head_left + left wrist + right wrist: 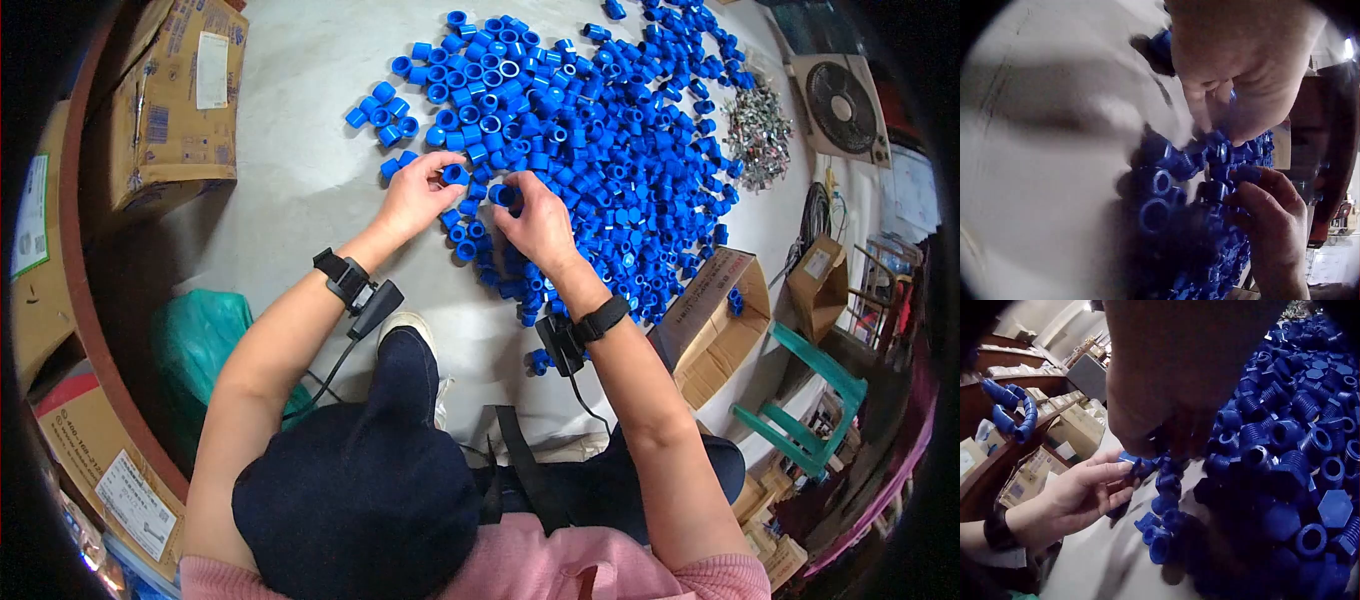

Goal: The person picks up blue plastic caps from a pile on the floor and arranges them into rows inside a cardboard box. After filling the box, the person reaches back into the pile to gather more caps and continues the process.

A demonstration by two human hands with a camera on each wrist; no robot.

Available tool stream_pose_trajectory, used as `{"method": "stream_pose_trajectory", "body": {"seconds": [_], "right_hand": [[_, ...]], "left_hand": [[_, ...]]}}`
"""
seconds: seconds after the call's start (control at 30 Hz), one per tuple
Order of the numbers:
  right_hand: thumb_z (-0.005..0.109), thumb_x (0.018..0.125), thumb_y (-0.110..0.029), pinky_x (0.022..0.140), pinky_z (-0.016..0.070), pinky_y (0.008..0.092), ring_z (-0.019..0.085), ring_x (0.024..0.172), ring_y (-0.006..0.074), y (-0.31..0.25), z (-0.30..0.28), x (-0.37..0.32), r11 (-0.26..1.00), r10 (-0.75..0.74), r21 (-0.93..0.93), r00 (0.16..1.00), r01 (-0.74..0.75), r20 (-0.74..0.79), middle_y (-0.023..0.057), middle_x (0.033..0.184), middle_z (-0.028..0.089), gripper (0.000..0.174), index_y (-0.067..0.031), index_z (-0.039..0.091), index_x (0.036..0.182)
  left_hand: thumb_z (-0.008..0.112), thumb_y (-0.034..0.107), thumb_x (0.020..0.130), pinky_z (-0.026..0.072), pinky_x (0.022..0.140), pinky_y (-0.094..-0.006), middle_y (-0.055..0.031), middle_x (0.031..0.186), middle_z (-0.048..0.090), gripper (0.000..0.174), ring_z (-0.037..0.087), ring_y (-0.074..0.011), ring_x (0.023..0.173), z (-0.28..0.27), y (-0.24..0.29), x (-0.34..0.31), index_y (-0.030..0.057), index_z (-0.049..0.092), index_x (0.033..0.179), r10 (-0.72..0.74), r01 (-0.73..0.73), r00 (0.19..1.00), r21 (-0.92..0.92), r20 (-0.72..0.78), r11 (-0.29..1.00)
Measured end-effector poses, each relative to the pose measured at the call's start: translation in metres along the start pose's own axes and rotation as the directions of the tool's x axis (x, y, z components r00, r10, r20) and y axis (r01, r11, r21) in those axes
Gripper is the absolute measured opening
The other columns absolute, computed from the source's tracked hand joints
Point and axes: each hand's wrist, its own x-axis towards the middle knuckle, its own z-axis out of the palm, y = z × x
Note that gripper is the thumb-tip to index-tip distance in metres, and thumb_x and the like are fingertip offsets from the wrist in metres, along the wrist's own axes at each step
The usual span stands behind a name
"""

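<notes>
Blue threaded plastic fittings (620, 160) lie in a wide heap on the pale floor. At the heap's near-left edge, the left hand (420, 192) pinches one blue fitting (455, 174) between thumb and fingers; the right wrist view shows this left hand (1079, 494) from the side. Just to its right, the right hand (540, 222) holds another fitting (502, 195) by thumb and fingertips. In the left wrist view the right hand (1275, 231) grips a fitting (1247, 174), while the left hand (1241, 62) hides most of its own. Loose fittings (465, 250) lie below and between the hands.
Cardboard boxes (190, 110) stand at the left, with a green bag (205, 335) below. To the right are an open carton (715, 330), a green stool (800, 440), a fan (840, 105) and a pile of small metallic pieces (760, 135).
</notes>
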Motion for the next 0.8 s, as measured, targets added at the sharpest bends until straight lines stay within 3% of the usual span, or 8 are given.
{"method": "stream_pose_trajectory", "body": {"seconds": [0.17,0.3,0.37,0.43,0.5,0.63,0.7,0.8], "right_hand": [[0.064,0.067,-0.01,0.066,0.0479,0.033,0.059,0.069,0.023,-0.002,-0.017,-0.001,0.985,-0.001,0.171,0.999,0.01,-0.053,0.0147,0.088,0.058,0.032,-0.0008,0.054,0.096],[0.067,0.066,-0.015,0.065,0.0479,0.0323,0.059,0.068,0.0224,0.006,-0.053,-0.013,0.996,-0.017,0.081,0.995,0.025,-0.103,0.0119,0.089,0.058,0.035,-0.0035,0.057,0.097],[0.068,0.066,-0.017,0.065,0.0478,0.0315,0.058,0.069,0.0217,0.012,-0.078,-0.024,0.999,0.009,0.041,0.996,-0.005,-0.092,0.0098,0.09,0.059,0.035,-0.0056,0.058,0.097],[0.069,0.065,-0.018,0.063,0.0473,0.031,0.057,0.069,0.0207,0.025,-0.104,-0.036,1.0,0.003,0.021,0.986,0.001,-0.169,0.0081,0.09,0.058,0.034,-0.0068,0.058,0.095],[0.069,0.065,-0.019,0.062,0.0465,0.0312,0.056,0.068,0.0199,0.032,-0.139,-0.052,0.997,-0.071,-0.042,0.979,0.064,-0.191,0.0072,0.088,0.057,0.032,-0.0069,0.058,0.093],[0.071,0.064,-0.021,0.058,0.0443,0.0312,0.052,0.063,0.0187,0.054,-0.21,-0.072,0.991,-0.121,-0.102,0.916,0.088,-0.383,0.0063,0.079,0.052,0.032,-0.0108,0.059,0.092],[0.071,0.064,-0.021,0.058,0.0442,0.0306,0.052,0.062,0.0184,0.064,-0.247,-0.085,0.989,-0.138,-0.114,0.872,0.095,-0.469,0.0068,0.077,0.053,0.033,-0.0102,0.06,0.093],[0.072,0.065,-0.019,0.056,0.0433,0.0258,0.05,0.06,0.0132,0.079,-0.3,-0.113,0.983,-0.175,-0.153,0.797,0.105,-0.578,0.0043,0.072,0.053,0.034,-0.0079,0.06,0.095]], "left_hand": [[0.065,0.005,0.071,0.0451,0.064,-0.0206,-0.0024,0.096,0.059,0.037,0.053,-0.0056,0.074,0.009,0.021,0.008,0.0063,0.054,0.106,0.017,-0.018,0.995,0.016,0.097,1.0],[0.066,0.005,0.071,0.0431,0.061,-0.0193,-0.0024,0.097,0.059,0.037,0.05,-0.0048,0.069,0.019,0.045,0.017,0.0066,0.055,0.106,0.065,-0.069,0.983,0.018,0.173,0.997],[0.066,0.005,0.07,0.0425,0.061,-0.0196,0.0001,0.092,0.058,0.037,0.048,-0.0048,0.066,0.028,0.061,0.021,0.0072,0.055,0.105,0.166,-0.171,0.971,0.014,0.173,0.985],[0.066,0.005,0.07,0.0425,0.061,-0.0196,0.0003,0.091,0.058,0.037,0.048,-0.0049,0.066,0.038,0.088,0.027,0.0068,0.055,0.105,0.182,-0.212,0.954,0.107,0.237,0.971],[0.065,0.003,0.071,0.0425,0.062,-0.0194,0.0007,0.09,0.057,0.035,0.048,-0.005,0.067,0.057,0.113,0.037,0.0062,0.055,0.104,0.212,-0.259,0.926,0.117,0.314,0.959],[0.063,0.004,0.072,0.0422,0.063,-0.0185,0.0008,0.09,0.056,0.034,0.047,-0.0044,0.07,0.109,0.202,0.039,0.0045,0.055,0.105,0.389,-0.489,0.799,0.12,0.458,0.864],[0.063,0.005,0.072,0.0424,0.063,-0.0183,-0.0006,0.092,0.057,0.034,0.048,-0.0047,0.071,0.14,0.238,0.038,0.0031,0.055,0.104,0.413,-0.51,0.746,0.049,0.522,0.859],[0.064,0.009,0.072,0.0429,0.061,-0.0185,-0.0005,0.088,0.058,0.033,0.048,-0.0043,0.066,0.195,0.281,0.033,0.0022,0.056,0.104,0.542,-0.68,0.62,0.043,0.567,0.732]]}}
